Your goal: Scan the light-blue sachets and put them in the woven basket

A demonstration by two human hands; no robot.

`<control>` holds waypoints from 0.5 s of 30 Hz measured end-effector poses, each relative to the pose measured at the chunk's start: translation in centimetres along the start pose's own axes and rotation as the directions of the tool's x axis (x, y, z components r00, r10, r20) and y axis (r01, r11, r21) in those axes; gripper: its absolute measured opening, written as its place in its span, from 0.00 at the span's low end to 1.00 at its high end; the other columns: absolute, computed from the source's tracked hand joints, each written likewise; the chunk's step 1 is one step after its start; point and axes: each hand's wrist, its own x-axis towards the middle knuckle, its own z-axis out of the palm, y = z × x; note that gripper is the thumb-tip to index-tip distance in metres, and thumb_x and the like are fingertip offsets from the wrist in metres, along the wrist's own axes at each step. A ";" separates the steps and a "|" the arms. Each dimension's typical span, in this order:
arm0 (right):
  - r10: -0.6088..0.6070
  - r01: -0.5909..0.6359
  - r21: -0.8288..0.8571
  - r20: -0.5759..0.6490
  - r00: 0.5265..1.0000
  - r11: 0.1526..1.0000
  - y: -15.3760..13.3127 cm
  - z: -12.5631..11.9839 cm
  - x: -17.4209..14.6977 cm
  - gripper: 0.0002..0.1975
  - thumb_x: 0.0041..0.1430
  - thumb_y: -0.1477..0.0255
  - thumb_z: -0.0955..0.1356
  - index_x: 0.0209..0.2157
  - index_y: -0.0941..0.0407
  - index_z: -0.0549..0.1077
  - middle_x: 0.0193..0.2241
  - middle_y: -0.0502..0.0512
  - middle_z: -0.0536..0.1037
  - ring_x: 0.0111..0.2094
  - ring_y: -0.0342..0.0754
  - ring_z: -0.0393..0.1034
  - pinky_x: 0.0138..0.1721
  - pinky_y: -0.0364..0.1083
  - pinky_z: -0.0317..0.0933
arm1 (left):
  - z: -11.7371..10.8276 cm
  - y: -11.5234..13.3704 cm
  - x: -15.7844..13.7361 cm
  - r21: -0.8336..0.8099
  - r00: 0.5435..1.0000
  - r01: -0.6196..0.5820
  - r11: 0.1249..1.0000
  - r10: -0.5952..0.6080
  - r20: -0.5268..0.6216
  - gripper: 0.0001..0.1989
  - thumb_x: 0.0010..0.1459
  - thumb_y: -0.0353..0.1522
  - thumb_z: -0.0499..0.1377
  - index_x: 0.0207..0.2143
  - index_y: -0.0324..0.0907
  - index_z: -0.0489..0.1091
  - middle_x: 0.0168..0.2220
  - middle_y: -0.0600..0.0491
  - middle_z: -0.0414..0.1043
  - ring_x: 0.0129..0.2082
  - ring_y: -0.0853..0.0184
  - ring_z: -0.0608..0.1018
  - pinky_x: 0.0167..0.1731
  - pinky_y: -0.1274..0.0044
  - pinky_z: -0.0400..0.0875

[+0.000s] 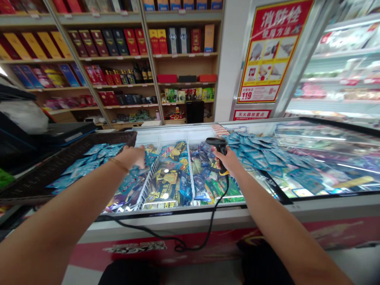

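Note:
My right hand (224, 155) is wrapped round the grip of a black handheld barcode scanner (216, 141), held over the open freezer. From its base a black cable (210, 227) hangs down over the freezer's front. Above the freezer's left compartment, near the right end of a brown woven basket (18, 192), is my left hand (134, 155). Its fingers bend downward and are partly hidden, so I cannot tell whether they hold anything. Small blue packets (99, 158) fill the basket. More blue packets (130, 178) lie beneath my left hand, and a large heap of blue packets (258, 152) rests to the right.
White wire dividers (148, 180) split the freezer, where bagged ice creams (169, 178) lie. A glass lid (320, 158) covers its right part. Black equipment (65, 132) stands at the left. Behind are shelves of boxed bottles (130, 41) and a red-and-yellow poster (271, 51).

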 end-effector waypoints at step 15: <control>0.019 -0.019 -0.014 0.051 0.999 1.000 -0.3 -0.2 -0.4 0.13 0.55 0.69 0.74 0.32 0.55 0.65 0.18 0.44 0.71 0.12 0.41 0.65 0.13 0.40 0.59 | 5.2 18.7 1.8 -0.997 0.950 -0.032 -0.070 -0.313 -0.008 0.21 0.50 0.26 0.67 0.45 0.43 0.63 0.34 0.54 0.75 0.32 0.66 0.80 0.36 0.72 0.77</control>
